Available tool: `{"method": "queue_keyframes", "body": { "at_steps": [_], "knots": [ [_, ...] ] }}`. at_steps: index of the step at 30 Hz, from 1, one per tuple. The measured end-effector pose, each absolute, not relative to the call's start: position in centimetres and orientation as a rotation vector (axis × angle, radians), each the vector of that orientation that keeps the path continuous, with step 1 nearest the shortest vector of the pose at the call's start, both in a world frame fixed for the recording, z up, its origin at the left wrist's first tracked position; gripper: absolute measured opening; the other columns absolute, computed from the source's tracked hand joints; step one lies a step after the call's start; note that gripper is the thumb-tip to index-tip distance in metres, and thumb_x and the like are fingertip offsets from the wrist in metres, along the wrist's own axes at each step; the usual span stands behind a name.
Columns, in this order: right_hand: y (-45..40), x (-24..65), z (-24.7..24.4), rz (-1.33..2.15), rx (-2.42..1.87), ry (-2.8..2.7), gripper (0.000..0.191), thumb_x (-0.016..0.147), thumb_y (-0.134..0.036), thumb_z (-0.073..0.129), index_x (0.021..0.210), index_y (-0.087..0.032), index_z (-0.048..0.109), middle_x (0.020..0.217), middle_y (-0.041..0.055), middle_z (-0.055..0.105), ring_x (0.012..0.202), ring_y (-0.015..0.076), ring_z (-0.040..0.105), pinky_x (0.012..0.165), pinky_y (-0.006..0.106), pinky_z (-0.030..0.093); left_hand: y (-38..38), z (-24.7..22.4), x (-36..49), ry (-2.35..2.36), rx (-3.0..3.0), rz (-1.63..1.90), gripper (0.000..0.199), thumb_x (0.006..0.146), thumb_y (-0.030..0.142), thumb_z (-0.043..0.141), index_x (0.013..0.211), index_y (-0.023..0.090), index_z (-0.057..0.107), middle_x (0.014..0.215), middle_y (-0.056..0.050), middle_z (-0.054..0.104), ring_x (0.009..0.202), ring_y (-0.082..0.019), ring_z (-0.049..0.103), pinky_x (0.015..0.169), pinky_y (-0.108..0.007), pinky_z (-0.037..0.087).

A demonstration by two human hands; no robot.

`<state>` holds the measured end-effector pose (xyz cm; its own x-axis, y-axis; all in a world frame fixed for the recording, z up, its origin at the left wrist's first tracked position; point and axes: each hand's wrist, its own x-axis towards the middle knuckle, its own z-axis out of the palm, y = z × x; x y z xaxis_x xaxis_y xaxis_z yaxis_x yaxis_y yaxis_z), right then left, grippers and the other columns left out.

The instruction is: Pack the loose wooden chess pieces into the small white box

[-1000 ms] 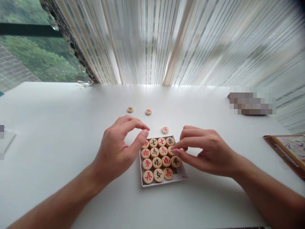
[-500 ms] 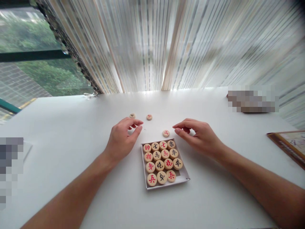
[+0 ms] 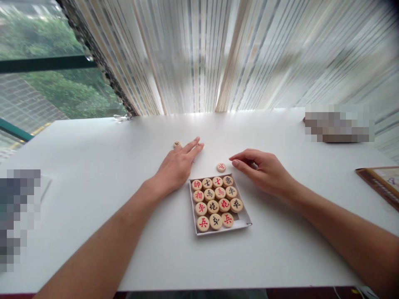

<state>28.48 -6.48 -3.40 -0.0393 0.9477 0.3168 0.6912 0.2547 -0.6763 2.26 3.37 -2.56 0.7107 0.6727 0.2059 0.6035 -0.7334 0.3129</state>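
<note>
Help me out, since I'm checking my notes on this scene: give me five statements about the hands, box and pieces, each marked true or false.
1. The front row of the box holds three pieces, with a gap at its right end. True.
2. The right hand is pinching a piece. False: no piece shows between its thumb and forefinger.
3. A red-marked piece lies on the table, just behind the box. True.
4. The back row shows only red characters. False: two are red and two black.
5. A black-marked piece lies outside the box, by the left hand. True.
</note>
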Motion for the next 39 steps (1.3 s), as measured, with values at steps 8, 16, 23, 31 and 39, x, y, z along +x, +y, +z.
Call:
{"method": "queue_keyframes", "body": {
  "at_steps": [8,16,23,31,39],
  "knots": [
    [-5.9,28.1,-3.6,0.483,-1.49,-1.836,0.033,0.098,-0.044,0.071,0.113,-0.017,0.083,0.088,0.0073,0.072,0.066,0.0161,0.056,0.062,0.031,0.045,3.3,-2.8,2.3,1.04,2.715,0.474,0.052,0.105,0.01,0.039,0.155,0.017,0.055,0.169,-0.013,0.046,0.151,-0.031,0.051,0.126,-0.059,0.038],
    [-4.3,28.2,-3.7,0.551,-1.442,-1.987,0.032,0.098,-0.041,0.074,0.124,-0.024,0.083,0.096,0.006,0.068,0.075,0.0165,0.06,0.074,0.031,0.049,3.0,-2.9,2.5,1.104,2.601,0.652,0.047,0.103,0.012,0.046,0.148,0.013,0.06,0.155,-0.017,0.057,0.144,-0.031,0.056,0.123,-0.052,0.045],
    [-4.0,28.7,-3.3,0.556,-1.368,-2.092,0.023,0.099,-0.034,0.069,0.113,-0.02,0.081,0.099,0.0068,0.068,0.08,0.0172,0.062,0.076,0.032,0.049,3.0,-3.0,2.2,1.085,2.517,0.777,0.043,0.101,0.011,0.049,0.14,0.016,0.065,0.136,-0.013,0.065,0.121,-0.026,0.066,0.111,-0.044,0.055],
    [-4.9,29.7,-3.8,0.512,-1.46,-1.862,0.018,0.093,-0.035,0.073,0.097,-0.017,0.071,0.074,0.0006,0.064,0.062,0.015,0.053,0.059,0.03,0.044,2.1,-2.7,1.3,1.078,2.444,0.865,0.035,0.098,0.015,0.055,0.129,0.014,0.07,0.119,-0.009,0.071,0.077,-0.015,0.064,0.09,-0.035,0.058],
    [-6.1,29.5,-2.5,0.713,-1.441,-1.427,0.028,0.084,-0.042,0.087,0.101,-0.02,0.082,0.092,0.0091,0.08,0.081,0.0234,0.073,0.074,0.038,0.06,1.0,-2.0,1.3,1.043,2.392,0.967,0.027,0.095,0.014,0.061,0.118,0.013,0.075,0.106,-0.008,0.075,0.077,-0.015,0.066,0.079,-0.032,0.057]
  ]
}}
